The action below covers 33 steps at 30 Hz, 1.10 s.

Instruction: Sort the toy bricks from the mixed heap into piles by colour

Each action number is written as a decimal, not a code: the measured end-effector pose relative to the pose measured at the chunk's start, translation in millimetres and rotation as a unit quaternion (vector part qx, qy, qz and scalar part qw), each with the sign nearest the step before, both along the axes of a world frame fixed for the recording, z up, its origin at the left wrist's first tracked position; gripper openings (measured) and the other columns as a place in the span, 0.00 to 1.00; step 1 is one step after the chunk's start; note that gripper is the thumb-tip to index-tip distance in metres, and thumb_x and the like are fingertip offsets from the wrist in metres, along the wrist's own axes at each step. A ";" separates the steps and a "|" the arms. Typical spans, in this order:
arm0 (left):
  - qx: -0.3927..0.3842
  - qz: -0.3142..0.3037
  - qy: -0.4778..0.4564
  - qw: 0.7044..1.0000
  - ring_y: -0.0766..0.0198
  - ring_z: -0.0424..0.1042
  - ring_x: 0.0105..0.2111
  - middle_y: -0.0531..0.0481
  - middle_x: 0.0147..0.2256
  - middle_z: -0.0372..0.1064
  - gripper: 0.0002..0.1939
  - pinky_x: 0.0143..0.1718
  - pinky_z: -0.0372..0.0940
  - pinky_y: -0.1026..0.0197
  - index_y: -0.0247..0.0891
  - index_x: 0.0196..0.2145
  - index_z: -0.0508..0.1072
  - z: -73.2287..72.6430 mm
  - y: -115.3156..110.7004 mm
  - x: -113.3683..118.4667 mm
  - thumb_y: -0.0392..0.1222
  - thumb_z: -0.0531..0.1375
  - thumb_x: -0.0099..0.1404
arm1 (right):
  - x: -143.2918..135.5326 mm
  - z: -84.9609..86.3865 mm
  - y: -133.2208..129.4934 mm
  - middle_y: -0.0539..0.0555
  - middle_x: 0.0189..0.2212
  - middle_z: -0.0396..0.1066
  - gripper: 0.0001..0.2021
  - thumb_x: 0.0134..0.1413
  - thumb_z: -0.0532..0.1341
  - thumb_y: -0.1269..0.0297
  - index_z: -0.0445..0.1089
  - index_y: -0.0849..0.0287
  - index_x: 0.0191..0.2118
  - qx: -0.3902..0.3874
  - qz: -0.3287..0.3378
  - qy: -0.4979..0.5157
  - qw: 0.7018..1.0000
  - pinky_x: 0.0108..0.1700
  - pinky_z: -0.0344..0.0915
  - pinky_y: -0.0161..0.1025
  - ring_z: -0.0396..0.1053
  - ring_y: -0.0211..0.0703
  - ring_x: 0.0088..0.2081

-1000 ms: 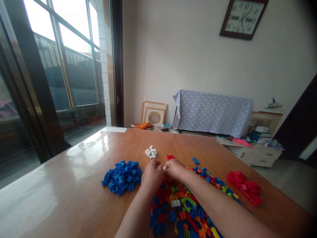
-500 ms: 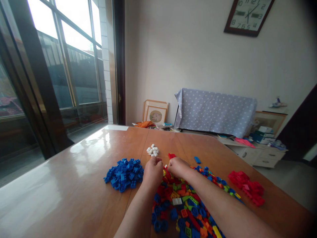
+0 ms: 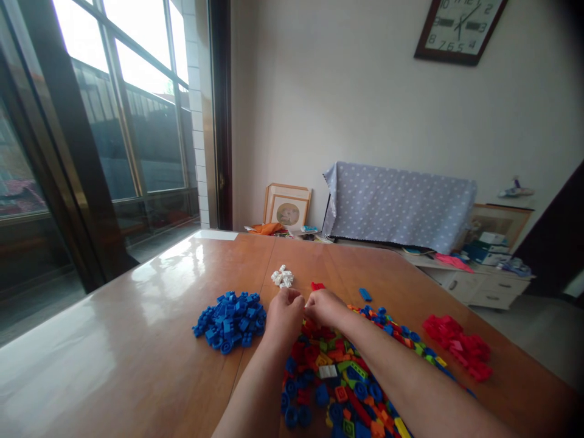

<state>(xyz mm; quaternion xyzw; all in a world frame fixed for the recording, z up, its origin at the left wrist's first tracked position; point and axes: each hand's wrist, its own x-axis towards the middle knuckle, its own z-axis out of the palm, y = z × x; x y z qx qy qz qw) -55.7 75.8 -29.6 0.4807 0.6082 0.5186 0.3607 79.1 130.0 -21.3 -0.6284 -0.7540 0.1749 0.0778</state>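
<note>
My left hand (image 3: 285,313) is closed over the far edge of a mixed heap of toy building bricks (image 3: 340,380). Right beside it, my right hand (image 3: 325,308) has its fingers curled inward, and the two hands almost meet. What either holds is hidden by the fingers. Just beyond my left hand lies a small pile of white bricks (image 3: 283,277). A few red bricks (image 3: 317,286) show past my right hand. To the left of my left hand sits a pile of blue bricks (image 3: 232,321).
A pile of red bricks (image 3: 457,347) lies at the right of the wooden table (image 3: 137,359). One blue brick (image 3: 365,294) rests apart, behind the mixed heap. Beyond the table stand a cloth-covered object (image 3: 396,204) and a white cabinet (image 3: 483,286).
My right hand has moved slightly left, closing the gap to my left hand. The view has shifted a little. The brick piles look the same.
</note>
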 end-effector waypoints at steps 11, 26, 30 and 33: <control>0.021 0.008 -0.013 1.000 0.66 0.66 0.25 0.53 0.24 0.68 0.10 0.29 0.59 0.66 0.35 0.36 0.75 2.4 -1.3 0.8 0.43 0.59 0.60 | 42.5 -8.2 68.4 0.46 0.12 0.60 0.09 0.45 0.61 0.64 0.71 0.61 0.20 0.049 -0.100 0.133 0.985 0.21 0.48 0.32 0.56 0.33 0.18; 0.019 0.009 0.006 1.000 0.65 0.67 0.26 0.51 0.26 0.69 0.09 0.28 0.58 0.66 0.37 0.34 0.75 -3.7 2.1 0.9 0.44 0.59 0.61 | 41.0 -21.8 89.2 0.47 0.15 0.67 0.10 0.51 0.67 0.61 0.72 0.60 0.25 0.012 -0.159 0.201 0.967 0.20 0.53 0.30 0.64 0.34 0.19; 0.018 0.005 0.004 1.000 0.65 0.67 0.26 0.51 0.26 0.69 0.09 0.27 0.58 0.66 0.37 0.35 0.75 -3.2 1.8 2.3 0.43 0.57 0.61 | 67.9 -17.2 88.3 0.50 0.30 0.73 0.12 0.64 0.61 0.57 0.72 0.63 0.39 0.006 -0.183 0.216 0.959 0.28 0.67 0.32 0.70 0.34 0.26; 0.012 0.004 -0.004 1.000 0.65 0.67 0.26 0.51 0.27 0.69 0.10 0.28 0.58 0.66 0.37 0.37 0.75 -1.1 0.4 3.7 0.42 0.57 0.60 | 99.5 -9.7 87.3 0.54 0.41 0.73 0.13 0.66 0.60 0.57 0.70 0.63 0.48 0.010 -0.209 0.210 0.955 0.38 0.73 0.39 0.73 0.38 0.36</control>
